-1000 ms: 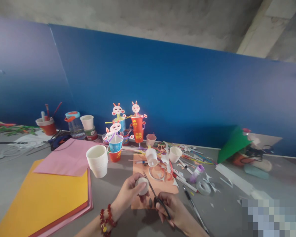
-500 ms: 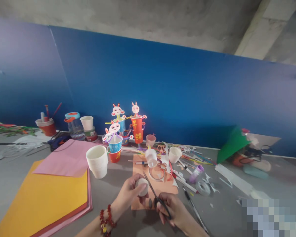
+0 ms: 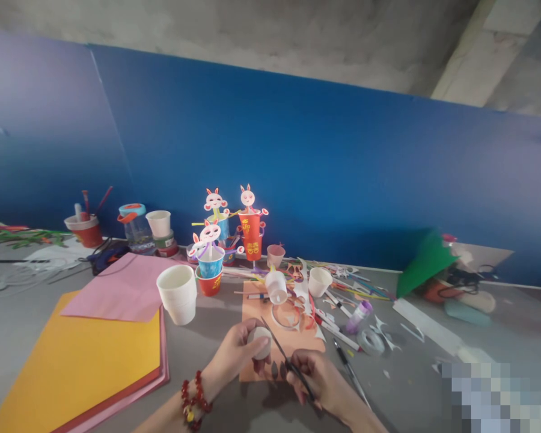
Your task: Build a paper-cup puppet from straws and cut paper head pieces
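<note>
My left hand (image 3: 247, 346), with a red bead bracelet (image 3: 196, 400) at the wrist, grips a small white round piece (image 3: 260, 341), its thumb lying across the face. In my right hand (image 3: 311, 379) are dark-handled scissors (image 3: 293, 365), blades pointing up and left, close to the right side of the round piece. Whether the blades touch it I cannot tell. Beneath both hands lies an orange paper sheet (image 3: 297, 334); small dark leaf-shaped spots show near its lower edge.
Stacked white paper cups (image 3: 178, 294) stand left of my hands, beside pink paper (image 3: 121, 288) and yellow paper (image 3: 99, 343). Behind are cup figures with rabbit heads, including a red one (image 3: 251, 234). To the right lie a pen (image 3: 351, 373), a tape roll (image 3: 370, 341) and a purple glue stick (image 3: 359, 317).
The scissors' handles have come closer together and my right hand has turned slightly. The white round piece stays in my left hand, nearly unmoved.
</note>
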The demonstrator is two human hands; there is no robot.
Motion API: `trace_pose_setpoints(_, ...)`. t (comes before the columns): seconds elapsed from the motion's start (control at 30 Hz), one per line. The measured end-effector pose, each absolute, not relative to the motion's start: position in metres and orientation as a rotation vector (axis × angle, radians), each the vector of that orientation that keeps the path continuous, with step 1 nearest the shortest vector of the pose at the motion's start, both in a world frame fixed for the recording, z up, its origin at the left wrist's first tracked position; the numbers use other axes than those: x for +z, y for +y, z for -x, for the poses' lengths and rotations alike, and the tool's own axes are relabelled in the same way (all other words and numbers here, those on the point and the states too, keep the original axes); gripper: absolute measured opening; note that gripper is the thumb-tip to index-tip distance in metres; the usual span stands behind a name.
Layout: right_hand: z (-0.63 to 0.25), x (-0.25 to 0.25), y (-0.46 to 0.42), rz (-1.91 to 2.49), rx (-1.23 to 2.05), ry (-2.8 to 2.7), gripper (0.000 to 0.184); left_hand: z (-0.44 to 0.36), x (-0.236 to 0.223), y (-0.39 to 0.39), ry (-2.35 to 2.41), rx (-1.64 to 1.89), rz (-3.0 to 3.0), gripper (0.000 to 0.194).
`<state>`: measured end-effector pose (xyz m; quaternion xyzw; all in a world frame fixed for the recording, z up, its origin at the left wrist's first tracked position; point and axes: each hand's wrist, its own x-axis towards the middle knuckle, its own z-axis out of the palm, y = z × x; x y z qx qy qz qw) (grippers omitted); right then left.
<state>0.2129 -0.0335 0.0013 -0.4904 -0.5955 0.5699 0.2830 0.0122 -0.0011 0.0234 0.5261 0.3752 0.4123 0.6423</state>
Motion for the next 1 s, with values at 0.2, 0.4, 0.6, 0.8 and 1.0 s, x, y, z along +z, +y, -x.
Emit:
trace_pose_setpoints(0.2,-0.212,0.001,-0.034,1.274,1.531,-1.556,0.047,-0.012,0.022,-0.001,0.843,0.947,-1.211,0.033)
trace_pose_setpoints(0.4,-0.211,0.005,-0.035,1.245,1.538,-1.532,0.051,-0.012,0.022,0.001,0.844,0.93,-1.22,0.033)
trace_pose_setpoints(0.6,-0.211,-0.001,-0.032,1.234,1.517,-1.557,0.054,-0.012,0.022,0.001,0.853,0.924,-1.235,0.033)
trace_pose_setpoints(0.8,-0.221,-0.012,-0.024,1.405,1.287,-1.58,0.054,-0.01,0.019,0.002,0.808,0.922,-1.206,0.035)
trace_pose_setpoints(1.0,-0.244,0.005,-0.036,1.723,0.607,-1.879,0.037,-0.009,0.01,0.005,0.705,0.951,-1.072,0.03)
